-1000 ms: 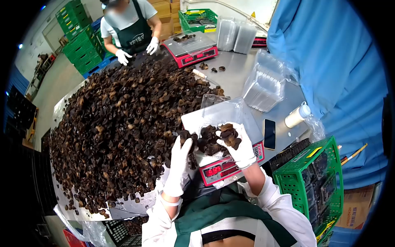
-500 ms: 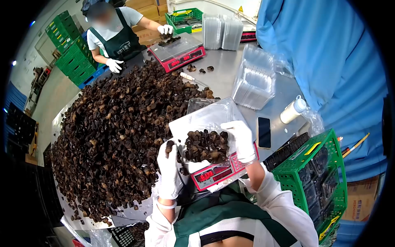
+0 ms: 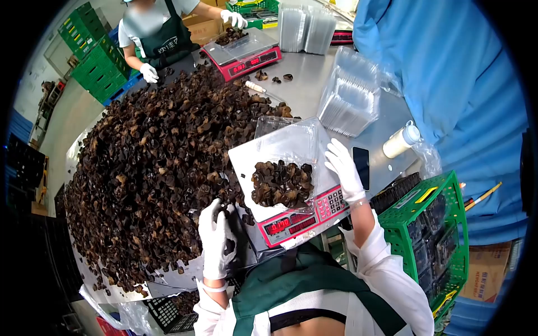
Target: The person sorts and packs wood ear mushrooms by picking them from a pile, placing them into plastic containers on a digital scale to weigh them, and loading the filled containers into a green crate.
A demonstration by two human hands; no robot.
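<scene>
My left hand (image 3: 216, 238), in a white glove, is beside the scale's left edge, over the near side of the black fungus heap (image 3: 151, 173). Its fingers are curled, and a dark piece of black fungus (image 3: 230, 246) shows against the palm. My right hand (image 3: 344, 171), also gloved, is open with fingers stretched out, right of the clear plastic box and apart from it. That box (image 3: 300, 147) lies with its lid spread on the red-and-white scale (image 3: 330, 204). Black fungus pieces (image 3: 282, 185) fill its near half. The red display seems to read 0.170.
Stacked clear boxes (image 3: 350, 103), a phone (image 3: 361, 168) and a white bottle (image 3: 400, 140) stand to the right. A green crate (image 3: 423, 235) holds packed boxes. Across the table, a gloved co-worker (image 3: 162, 39) is beside another red scale (image 3: 244, 61). A blue sheet (image 3: 448, 84) hangs at right.
My right hand has let go of the box and moved right, opening. My left hand has drawn back left and down from the box. The co-worker's raised hand has lifted off the far scale.
</scene>
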